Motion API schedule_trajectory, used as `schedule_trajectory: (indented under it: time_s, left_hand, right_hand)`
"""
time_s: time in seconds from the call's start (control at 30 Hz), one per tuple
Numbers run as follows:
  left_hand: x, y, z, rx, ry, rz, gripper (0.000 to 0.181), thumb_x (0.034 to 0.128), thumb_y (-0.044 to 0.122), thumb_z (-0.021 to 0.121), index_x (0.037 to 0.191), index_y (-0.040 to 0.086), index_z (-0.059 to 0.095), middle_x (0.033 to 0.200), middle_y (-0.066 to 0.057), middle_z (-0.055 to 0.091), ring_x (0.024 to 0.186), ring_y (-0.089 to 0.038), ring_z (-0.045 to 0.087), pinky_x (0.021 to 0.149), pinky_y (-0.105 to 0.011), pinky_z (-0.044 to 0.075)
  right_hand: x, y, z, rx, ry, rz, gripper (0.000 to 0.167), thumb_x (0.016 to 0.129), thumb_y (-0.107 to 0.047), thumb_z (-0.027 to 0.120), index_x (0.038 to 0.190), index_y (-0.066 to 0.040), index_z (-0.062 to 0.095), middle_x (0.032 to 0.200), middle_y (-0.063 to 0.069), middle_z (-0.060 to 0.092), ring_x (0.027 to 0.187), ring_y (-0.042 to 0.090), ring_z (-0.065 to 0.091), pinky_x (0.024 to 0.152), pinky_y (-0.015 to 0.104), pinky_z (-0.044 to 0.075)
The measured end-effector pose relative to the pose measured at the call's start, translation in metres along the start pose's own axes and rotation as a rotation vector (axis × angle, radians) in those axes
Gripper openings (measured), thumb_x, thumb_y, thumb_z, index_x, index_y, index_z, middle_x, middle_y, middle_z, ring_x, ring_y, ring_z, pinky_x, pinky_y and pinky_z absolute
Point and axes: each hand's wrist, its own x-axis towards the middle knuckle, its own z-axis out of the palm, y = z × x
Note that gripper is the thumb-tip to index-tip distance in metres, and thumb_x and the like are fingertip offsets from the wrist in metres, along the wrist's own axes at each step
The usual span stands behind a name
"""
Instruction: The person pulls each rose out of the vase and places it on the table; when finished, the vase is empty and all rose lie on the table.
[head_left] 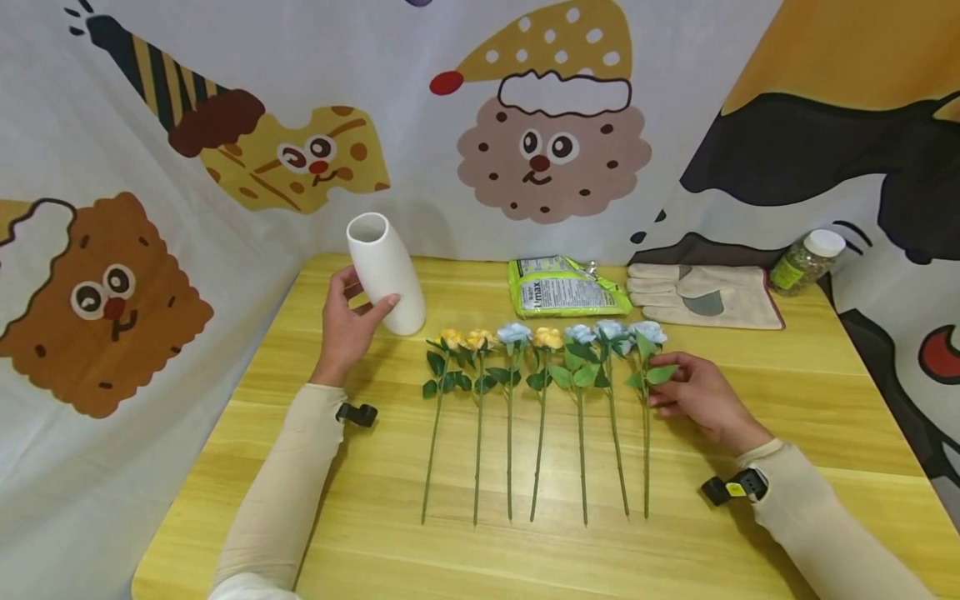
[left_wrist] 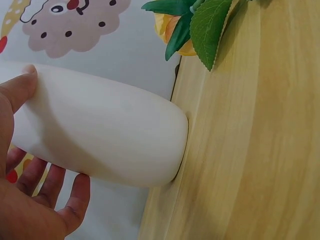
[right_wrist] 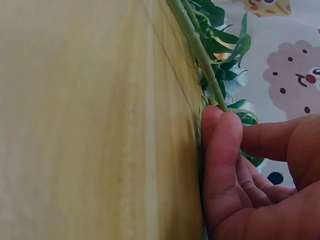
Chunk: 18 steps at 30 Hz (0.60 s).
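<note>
On the left of the table stands a white vase point(head_left: 388, 271), its round mouth facing up. My left hand point(head_left: 348, 329) grips its side, thumb in front and fingers behind; in the left wrist view the vase point(left_wrist: 115, 127) has its base at the tabletop. A row of artificial roses lies side by side: three yellow ones, such as the yellow rose point(head_left: 451, 337), and several blue ones. At the right end, my right hand point(head_left: 705, 400) pinches the stem of the last blue rose point(head_left: 648, 332) just below its bloom. The right wrist view shows that stem point(right_wrist: 202, 55) meeting the fingertips.
Behind the roses lie a green printed packet point(head_left: 566, 287) and a pair of pale work gloves point(head_left: 738, 292). A white-capped jar point(head_left: 806, 262) leans at the back right corner. A cartoon-print cloth point(head_left: 420, 125) hangs behind the wooden table point(head_left: 375, 517).
</note>
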Motion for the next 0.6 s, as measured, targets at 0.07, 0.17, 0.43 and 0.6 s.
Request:
schedule_trajectory:
  time_s: [0.07, 0.17, 0.43, 0.6]
  left_hand:
    - [-0.0002, 0.0009, 0.0004, -0.004, -0.003, -0.001, 0.077, 0.0904, 0.03, 0.087, 0.151, 0.012, 0.043, 0.148, -0.01, 0.05, 0.134, -0.026, 0.053, 0.11, -0.051, 0.054]
    - [-0.0002, 0.0016, 0.0009, -0.01, -0.007, 0.0, 0.077, 0.0907, 0.028, 0.086, 0.152, 0.012, 0.043, 0.148, -0.01, 0.05, 0.135, -0.026, 0.053, 0.111, -0.051, 0.054]
    - [-0.0003, -0.002, -0.0005, 0.006, -0.005, 0.014, 0.076, 0.0906, 0.034, 0.086, 0.151, 0.014, 0.044, 0.145, -0.009, 0.052, 0.132, -0.023, 0.053, 0.109, -0.051, 0.054]
    - [-0.0016, -0.0033, -0.0031, 0.013, -0.023, 0.005, 0.077, 0.0913, 0.038, 0.085, 0.152, 0.014, 0.044, 0.147, -0.009, 0.052, 0.135, -0.023, 0.052, 0.11, -0.052, 0.053]
  right_hand:
    - [0.0001, 0.0005, 0.0007, -0.008, 0.001, 0.002, 0.051, 0.104, 0.001, 0.058, 0.15, 0.011, 0.041, 0.092, 0.009, 0.06, 0.075, 0.015, 0.075, 0.065, 0.033, 0.065]
    - [-0.0003, -0.0002, 0.001, -0.033, 0.008, 0.005, 0.049, 0.104, 0.001, 0.058, 0.149, 0.011, 0.043, 0.093, 0.012, 0.059, 0.076, 0.016, 0.075, 0.067, 0.034, 0.066]
    - [-0.0016, -0.0033, -0.0019, -0.1, 0.007, -0.002, 0.047, 0.104, 0.002, 0.057, 0.149, 0.01, 0.048, 0.099, 0.017, 0.066, 0.08, 0.015, 0.075, 0.071, 0.034, 0.066]
    - [-0.0032, -0.0048, -0.004, -0.159, -0.031, -0.004, 0.051, 0.102, 0.004, 0.054, 0.152, 0.01, 0.045, 0.113, 0.027, 0.07, 0.087, 0.014, 0.075, 0.075, 0.032, 0.066]
